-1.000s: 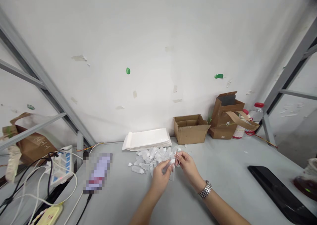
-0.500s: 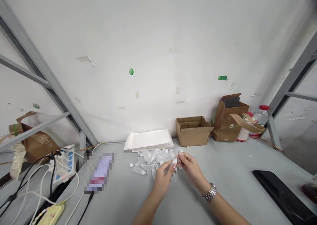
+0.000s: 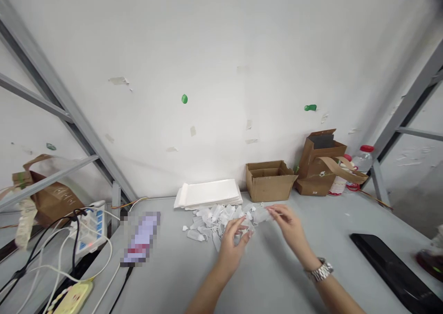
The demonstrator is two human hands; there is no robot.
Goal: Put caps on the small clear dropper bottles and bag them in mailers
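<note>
A loose pile of small translucent plastic bottles (image 3: pixel 211 217) with pointed white tips lies on the grey table. My left hand (image 3: pixel 232 245) is at the pile's right front edge. Its thumb and fingers are curved but apart, with a translucent bottle (image 3: pixel 248 226) beside the fingertips; no firm grip shows. To the right, my right hand (image 3: pixel 288 224), with a metal watch on the wrist, has its thumb and forefinger pinched at the end of another small plastic bottle (image 3: pixel 261 215). That bottle is at the pile's right edge.
White padded envelopes (image 3: pixel 211 193) lie stacked behind the pile. A cardboard box (image 3: pixel 270 187) and a brown paper bag (image 3: pixel 313 178) stand along the wall. A phone (image 3: pixel 141 238), cables and a power strip (image 3: pixel 92 228) are at left. A black object (image 3: pixel 384 265) lies at right.
My hands, together at a small bottle before, have come apart. The right hand has moved right and slightly away from me; the left fingers have spread near the pile.
</note>
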